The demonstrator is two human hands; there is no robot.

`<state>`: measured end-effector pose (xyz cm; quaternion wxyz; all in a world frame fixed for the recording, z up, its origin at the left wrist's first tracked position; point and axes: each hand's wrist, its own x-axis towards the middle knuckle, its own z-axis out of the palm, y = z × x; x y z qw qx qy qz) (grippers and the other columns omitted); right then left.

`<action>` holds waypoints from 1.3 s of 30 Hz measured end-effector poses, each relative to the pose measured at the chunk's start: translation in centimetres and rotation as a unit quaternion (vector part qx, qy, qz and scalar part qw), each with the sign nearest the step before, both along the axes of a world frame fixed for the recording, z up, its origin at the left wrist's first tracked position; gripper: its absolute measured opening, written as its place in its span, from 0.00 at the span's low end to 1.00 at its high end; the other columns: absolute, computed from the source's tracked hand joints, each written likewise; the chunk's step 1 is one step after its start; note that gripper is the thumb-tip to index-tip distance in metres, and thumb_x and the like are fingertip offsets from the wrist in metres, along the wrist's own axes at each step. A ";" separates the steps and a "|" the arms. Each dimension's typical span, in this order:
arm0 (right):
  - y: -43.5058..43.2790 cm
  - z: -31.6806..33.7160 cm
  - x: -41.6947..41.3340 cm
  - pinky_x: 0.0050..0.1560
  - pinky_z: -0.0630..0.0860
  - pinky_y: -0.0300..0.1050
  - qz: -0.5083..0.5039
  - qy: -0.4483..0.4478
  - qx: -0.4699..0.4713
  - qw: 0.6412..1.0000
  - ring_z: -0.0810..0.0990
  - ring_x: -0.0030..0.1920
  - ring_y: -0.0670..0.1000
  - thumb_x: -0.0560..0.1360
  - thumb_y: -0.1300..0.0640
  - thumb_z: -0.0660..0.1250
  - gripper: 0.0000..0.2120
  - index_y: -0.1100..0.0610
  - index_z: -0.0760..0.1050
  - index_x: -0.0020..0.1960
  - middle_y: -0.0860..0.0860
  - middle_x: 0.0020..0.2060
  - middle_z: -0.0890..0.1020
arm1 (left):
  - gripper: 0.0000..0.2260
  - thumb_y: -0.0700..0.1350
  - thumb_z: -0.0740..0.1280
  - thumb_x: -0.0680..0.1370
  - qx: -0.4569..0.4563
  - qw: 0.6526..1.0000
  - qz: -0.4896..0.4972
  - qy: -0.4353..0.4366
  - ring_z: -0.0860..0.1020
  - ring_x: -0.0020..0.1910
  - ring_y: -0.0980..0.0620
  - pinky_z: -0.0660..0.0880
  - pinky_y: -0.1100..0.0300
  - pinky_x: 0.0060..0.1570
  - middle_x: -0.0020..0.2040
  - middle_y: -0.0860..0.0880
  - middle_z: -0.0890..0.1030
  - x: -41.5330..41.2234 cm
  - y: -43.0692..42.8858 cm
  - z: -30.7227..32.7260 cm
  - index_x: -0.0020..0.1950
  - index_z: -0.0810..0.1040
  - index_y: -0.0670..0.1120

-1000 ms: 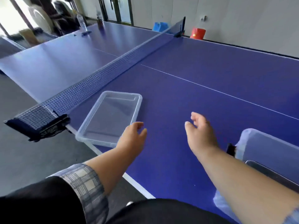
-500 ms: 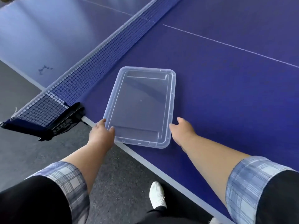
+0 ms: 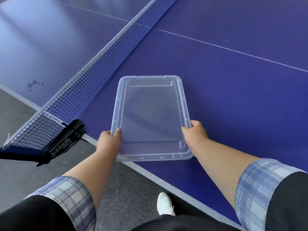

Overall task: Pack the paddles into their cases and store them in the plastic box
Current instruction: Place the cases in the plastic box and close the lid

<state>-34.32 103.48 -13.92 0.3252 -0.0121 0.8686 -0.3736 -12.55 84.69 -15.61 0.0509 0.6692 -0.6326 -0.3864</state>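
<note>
While both hands gripped it: the clear plastic lid (image 3: 150, 114) lay at the near edge of the blue table (image 3: 233, 100).
Left hand (image 3: 108, 142): closed on the lid's left rim, thumb on top.
Right hand (image 3: 195, 134): closed on the lid's right rim.
Net (image 3: 93, 67): left of the lid, running away from the edge.
Net clamp (image 3: 65, 140): just left of the lid, apart from the left hand.
White shoe (image 3: 165, 204): on the grey floor, below the lid.
</note>
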 end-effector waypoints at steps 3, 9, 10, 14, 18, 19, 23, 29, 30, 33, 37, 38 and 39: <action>2.1 3.1 -2.2 0.30 0.70 0.40 0.026 0.041 0.018 0.999 0.78 0.35 0.50 0.77 0.56 0.61 0.21 0.50 0.72 0.70 0.51 0.59 0.80 | 0.20 0.59 0.62 0.78 0.044 0.997 -0.020 0.064 0.80 0.27 0.47 0.80 0.52 0.33 0.31 0.47 0.83 -2.0 1.2 3.0 0.44 0.80 0.43; 9.0 9.2 -6.7 0.32 0.70 0.40 -0.053 0.107 0.050 0.992 0.79 0.36 0.55 0.76 0.59 0.60 0.15 0.53 0.76 0.61 0.56 0.53 0.82 | 0.17 0.57 0.62 0.78 0.062 0.977 -0.079 0.188 0.76 0.23 0.51 0.73 0.58 0.26 0.30 0.50 0.82 -9.2 6.4 8.9 0.44 0.79 0.44; 10.4 10.1 -7.1 0.33 0.70 0.41 -0.103 0.108 0.033 0.988 0.80 0.37 0.56 0.76 0.59 0.60 0.13 0.54 0.77 0.58 0.55 0.51 0.82 | 0.16 0.57 0.63 0.78 0.068 0.972 -0.085 0.209 0.77 0.25 0.51 0.74 0.57 0.28 0.33 0.49 0.82 -10.6 7.8 9.8 0.45 0.78 0.44; 16.8 13.0 -8.0 0.38 0.73 0.44 -0.348 0.067 -0.095 0.930 0.80 0.39 0.56 0.75 0.58 0.63 0.23 0.54 0.72 0.70 0.57 0.52 0.84 | 0.15 0.57 0.62 0.79 0.068 0.955 -0.123 0.261 0.79 0.24 0.55 0.73 0.58 0.27 0.37 0.50 0.83 -15.5 13.9 13.7 0.47 0.77 0.46; 22.3 15.4 -8.1 0.44 0.80 0.51 -0.493 0.024 -0.289 0.820 0.83 0.41 0.58 0.76 0.61 0.66 0.25 0.57 0.66 0.72 0.61 0.52 0.82 | 0.16 0.58 0.61 0.79 0.080 0.947 -0.135 0.279 0.78 0.22 0.55 0.71 0.61 0.24 0.35 0.50 0.85 -18.8 20.5 16.6 0.47 0.77 0.46; 23.2 16.1 -7.9 0.39 0.81 0.48 -0.516 0.019 -0.317 0.795 0.85 0.38 0.56 0.76 0.61 0.66 0.23 0.56 0.67 0.70 0.59 0.47 0.84 | 0.15 0.58 0.61 0.79 0.090 0.942 -0.136 0.293 0.78 0.22 0.54 0.71 0.61 0.22 0.36 0.49 0.85 -19.5 22.4 17.2 0.47 0.76 0.46; 25.8 17.5 -6.6 0.24 0.77 0.39 -0.576 -0.004 -0.393 0.717 0.83 0.25 0.48 0.79 0.60 0.64 0.14 0.59 0.74 0.63 0.49 0.30 0.85 | 0.13 0.56 0.62 0.80 0.138 0.919 -0.158 0.333 0.81 0.27 0.51 0.80 0.52 0.31 0.39 0.47 0.85 -21.9 30.3 19.3 0.51 0.74 0.46; 34.2 18.1 -7.9 0.35 0.77 0.47 -0.614 -0.030 -0.413 0.673 0.81 0.28 0.52 0.82 0.53 0.61 0.11 0.57 0.77 0.47 0.49 0.29 0.84 | 0.30 0.52 0.70 0.76 0.106 0.909 -0.245 0.319 0.78 0.56 0.47 0.74 0.52 0.49 0.64 0.50 0.74 -23.3 39.3 20.2 0.74 0.61 0.52; 36.2 18.0 -8.6 0.33 0.78 0.46 -0.612 -0.009 -0.413 0.675 0.81 0.28 0.52 0.82 0.54 0.61 0.08 0.58 0.76 0.50 0.51 0.34 0.84 | 0.36 0.55 0.71 0.75 0.064 0.911 -0.279 0.298 0.71 0.66 0.47 0.72 0.49 0.60 0.71 0.52 0.67 -23.1 40.2 20.0 0.77 0.55 0.56; 43.4 17.4 -10.8 0.28 0.78 0.44 -0.582 0.034 -0.390 0.713 0.81 0.24 0.52 0.82 0.57 0.60 0.04 0.56 0.72 0.53 0.54 0.40 0.82 | 0.35 0.63 0.68 0.73 -0.259 0.735 -0.571 0.256 0.57 0.74 0.49 0.58 0.46 0.73 0.75 0.54 0.58 -22.2 43.1 19.6 0.76 0.58 0.60; 52.6 17.3 -13.8 0.31 0.76 0.42 -0.503 0.033 -0.326 0.800 0.83 0.24 0.48 0.83 0.54 0.60 0.03 0.52 0.71 0.51 0.51 0.37 0.84 | 0.27 0.57 0.78 0.66 -0.438 0.455 -0.751 0.192 0.78 0.61 0.44 0.70 0.45 0.65 0.62 0.49 0.79 -24.1 48.7 19.9 0.64 0.79 0.56; 54.6 17.3 -14.5 0.30 0.76 0.41 -0.483 0.031 -0.305 0.820 0.84 0.25 0.48 0.83 0.53 0.60 0.03 0.52 0.71 0.54 0.50 0.36 0.85 | 0.25 0.55 0.80 0.65 -0.447 0.435 -0.760 0.181 0.81 0.56 0.45 0.74 0.48 0.60 0.57 0.50 0.82 -24.7 50.3 20.0 0.61 0.81 0.56; 56.7 17.3 -15.1 0.29 0.76 0.40 -0.463 0.029 -0.287 0.838 0.84 0.27 0.48 0.82 0.52 0.60 0.05 0.52 0.72 0.57 0.49 0.35 0.86 | 0.23 0.54 0.81 0.64 -0.454 0.416 -0.767 0.181 0.82 0.50 0.47 0.78 0.51 0.54 0.53 0.52 0.83 -25.4 52.0 20.0 0.59 0.83 0.56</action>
